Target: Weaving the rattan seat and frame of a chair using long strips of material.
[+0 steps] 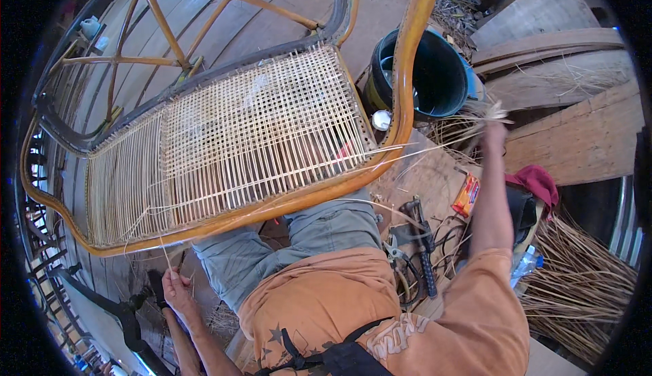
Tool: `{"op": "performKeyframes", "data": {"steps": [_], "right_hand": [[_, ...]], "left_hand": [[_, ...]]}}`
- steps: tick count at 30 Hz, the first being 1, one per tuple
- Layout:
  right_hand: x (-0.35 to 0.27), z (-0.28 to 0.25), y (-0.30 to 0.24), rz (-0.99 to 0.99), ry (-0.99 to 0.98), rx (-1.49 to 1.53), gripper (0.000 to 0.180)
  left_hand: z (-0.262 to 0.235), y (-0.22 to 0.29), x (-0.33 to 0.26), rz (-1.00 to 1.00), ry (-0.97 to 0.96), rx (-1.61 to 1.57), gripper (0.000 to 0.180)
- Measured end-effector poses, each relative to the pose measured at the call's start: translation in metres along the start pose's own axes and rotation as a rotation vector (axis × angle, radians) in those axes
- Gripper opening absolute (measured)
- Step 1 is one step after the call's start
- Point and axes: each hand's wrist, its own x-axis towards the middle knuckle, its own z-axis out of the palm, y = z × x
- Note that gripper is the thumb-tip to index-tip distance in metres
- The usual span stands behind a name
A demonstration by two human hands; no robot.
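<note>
A chair of bent, varnished rattan (406,98) lies across my lap, with a pale open-weave cane panel (272,104) stretched in its frame. The weave is cross-laced over most of the panel; at the left and near edge mainly one-way strands show. Below the near rail my left hand (178,291) pinches a thin cane strand (165,254) that runs up to the panel. My right hand (494,136), smeared by motion, reaches far right beyond the frame. It is closed on a long cane strand (435,146) running back across the panel, beside a fan of pale ends.
A dark bucket (377,70) stands behind the frame's right side, near a small white cup (382,119). Pliers (394,250), a dark rod-like tool (426,260) and an orange packet (466,195) lie right of my legs. Beyond are a bottle (526,264) and loose cane (577,281).
</note>
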Motion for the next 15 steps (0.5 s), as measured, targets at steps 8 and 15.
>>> {"op": "performKeyframes", "data": {"steps": [8,15], "right_hand": [[0.03,-0.071,0.018,-0.005,-0.196,0.036,0.025],[-0.049,-0.024,-0.03,-0.032,-0.186,-0.676,0.042]], "left_hand": [[0.003,0.03,0.009,-0.168,0.133,-0.374,0.013],[0.022,0.053,-0.003,-0.209,-0.016,-0.245,0.021]]}}
